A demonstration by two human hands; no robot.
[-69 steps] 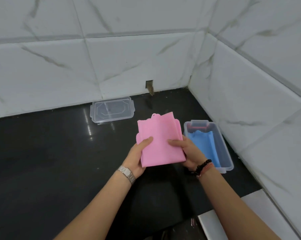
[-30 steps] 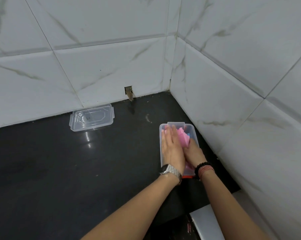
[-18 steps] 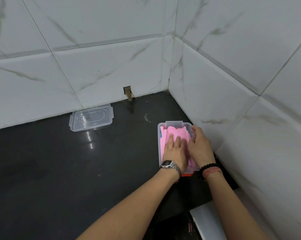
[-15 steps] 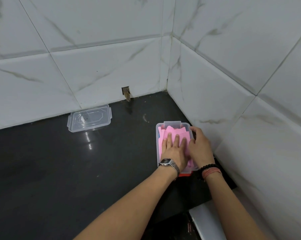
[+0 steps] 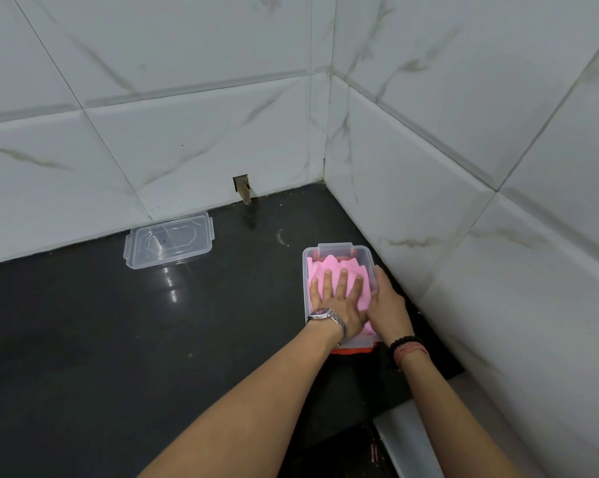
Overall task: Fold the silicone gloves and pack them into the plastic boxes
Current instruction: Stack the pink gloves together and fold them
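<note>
Pink silicone glove (image 5: 336, 270) folded inside the clear plastic box (image 5: 336, 250), near right by the tiled wall.
Head view: left hand (image 5: 337, 298) lies flat, fingers spread, pressing the glove; right hand (image 5: 386, 305) cups the box's right rim, seemingly gripping it. A clear lid (image 5: 169, 244) lies well apart, far left on the black countertop (image 5: 119, 339).

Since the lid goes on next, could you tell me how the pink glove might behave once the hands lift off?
The pink glove looks floppy: its edges ripple against the plastic box. Folded, it may spring up a little, since the left hand presses it flat. It probably won't slide out, as the walls surround it.
</note>
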